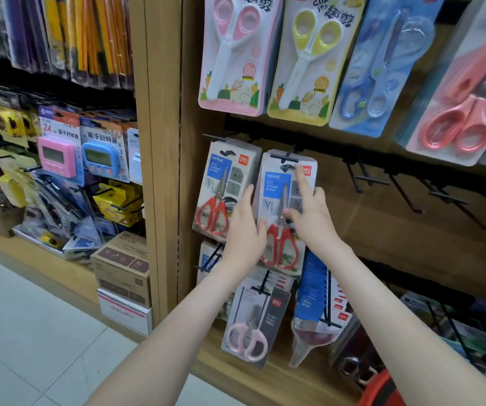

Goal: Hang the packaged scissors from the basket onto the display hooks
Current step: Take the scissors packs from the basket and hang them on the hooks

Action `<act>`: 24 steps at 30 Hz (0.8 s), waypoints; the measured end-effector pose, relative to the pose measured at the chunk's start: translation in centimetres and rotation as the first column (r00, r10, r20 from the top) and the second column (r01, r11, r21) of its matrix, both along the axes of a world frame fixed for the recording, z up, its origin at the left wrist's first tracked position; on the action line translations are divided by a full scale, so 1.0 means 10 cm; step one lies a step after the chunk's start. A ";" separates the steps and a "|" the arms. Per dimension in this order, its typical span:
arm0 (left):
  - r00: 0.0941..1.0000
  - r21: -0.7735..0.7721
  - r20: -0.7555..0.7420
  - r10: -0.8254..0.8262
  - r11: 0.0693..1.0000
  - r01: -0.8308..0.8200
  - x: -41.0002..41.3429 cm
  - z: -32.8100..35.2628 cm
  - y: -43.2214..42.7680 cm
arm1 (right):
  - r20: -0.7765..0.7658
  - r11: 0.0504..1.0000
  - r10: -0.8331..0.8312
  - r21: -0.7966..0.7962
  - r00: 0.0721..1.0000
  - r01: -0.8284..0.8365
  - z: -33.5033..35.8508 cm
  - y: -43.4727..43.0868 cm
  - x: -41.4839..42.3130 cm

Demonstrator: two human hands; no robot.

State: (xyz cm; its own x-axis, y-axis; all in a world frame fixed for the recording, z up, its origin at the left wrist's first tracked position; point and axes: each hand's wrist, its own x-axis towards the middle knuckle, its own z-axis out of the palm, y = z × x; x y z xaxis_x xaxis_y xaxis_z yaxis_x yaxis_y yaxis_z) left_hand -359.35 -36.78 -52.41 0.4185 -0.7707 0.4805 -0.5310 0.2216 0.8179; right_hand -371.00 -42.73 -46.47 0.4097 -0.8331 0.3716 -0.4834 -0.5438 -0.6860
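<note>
Red-handled scissors pack (277,189) I hold upright, hang slot just below black hook (284,157), beside matching hung pack (221,183)

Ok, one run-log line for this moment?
phase: hanging | left grip: holds scissors pack left edge | right grip: holds right edge, forefinger by hook | pack: at hook, not clearly on
</note>
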 end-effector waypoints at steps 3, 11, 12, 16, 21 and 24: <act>0.966 0.113 0.257 0.000 0.993 -0.030 -0.03 -0.03 -0.09 | -0.003 1.000 -0.023 0.006 1.000 0.023 -0.04 -0.11 0.02; 0.981 0.167 0.188 -0.042 0.986 0.010 -0.18 -0.14 0.02 | -0.070 0.998 -0.038 -0.050 0.997 0.034 -0.39 0.10 -0.62; 0.980 0.158 0.198 -0.015 0.987 -0.017 -0.25 -0.16 0.08 | -0.062 0.995 -0.078 -0.064 0.995 0.074 -0.46 0.19 -0.81; 0.956 0.129 0.288 -0.045 0.992 0.008 -0.86 -0.21 0.35 | -0.102 0.969 -0.244 -0.067 0.964 0.238 -0.91 0.67 -1.76; 0.831 0.277 0.379 -0.407 0.907 0.317 -2.06 -0.65 0.80 | -0.274 0.904 -0.375 0.104 0.886 0.415 -1.84 1.42 -2.90; 0.733 0.632 0.304 -0.609 0.704 0.323 -2.72 -1.08 1.06 | -0.389 0.857 -0.367 0.211 0.845 0.469 -2.44 1.76 -3.35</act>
State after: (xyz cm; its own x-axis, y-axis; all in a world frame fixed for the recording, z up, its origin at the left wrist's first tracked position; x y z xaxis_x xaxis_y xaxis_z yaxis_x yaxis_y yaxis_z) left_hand -386.54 -26.21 -63.24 -0.2300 -0.9730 -0.0174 -0.8073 0.1807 0.5618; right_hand -404.52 -25.12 -70.88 0.0504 -0.9987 -0.0023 -0.8393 -0.0411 -0.5422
